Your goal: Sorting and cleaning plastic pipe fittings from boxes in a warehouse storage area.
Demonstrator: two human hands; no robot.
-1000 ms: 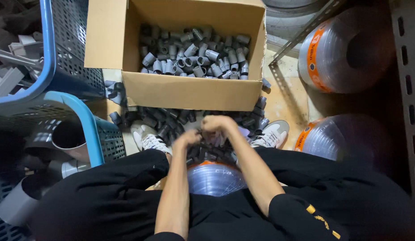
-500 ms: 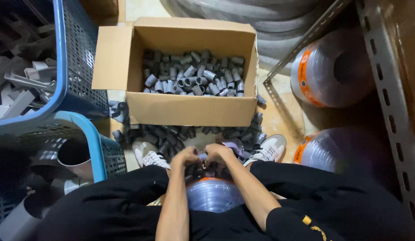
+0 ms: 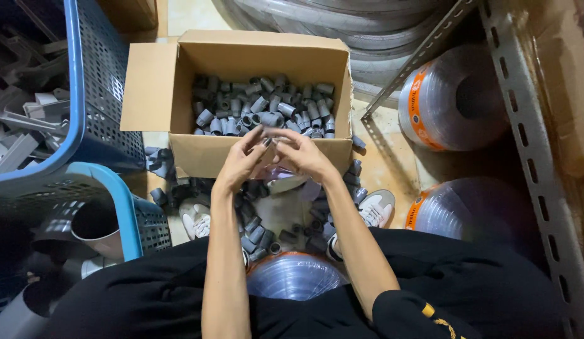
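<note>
— Head view first: what are the two hands doing?

— Both are raised together in front of the cardboard box (image 3: 260, 94). The left hand (image 3: 241, 160) and the right hand (image 3: 301, 154) meet at the fingertips, fingers curled close around a small grey pipe fitting (image 3: 268, 139) pinched between them. How much of it each hand grips I cannot tell; it is mostly hidden by the fingers.

— Where exactly is that fitting?

— Just above the near wall of the box, at its front edge, between the two thumbs.

— Any packages or labels?

— On the right lie two rolls of clear hose wrapped in plastic. The upper roll (image 3: 455, 100) has an orange band label around its left end; the lower roll (image 3: 461, 213) shows a similar orange strip on its left side. A third clear roll (image 3: 295, 276) sits between the person's knees, close to the body.

— And the containers?

— The open brown box is filled with many short grey fittings (image 3: 267, 110). More of the same lie loose on the floor (image 3: 392, 163) in front of it, around the white shoes (image 3: 373, 210). On the left, a dark blue basket (image 3: 84, 94) holds grey plastic pieces, and a lighter blue basket (image 3: 131, 213) below it holds wide grey pipe sections. A slotted metal rail (image 3: 530, 157) runs down the right side.
</note>
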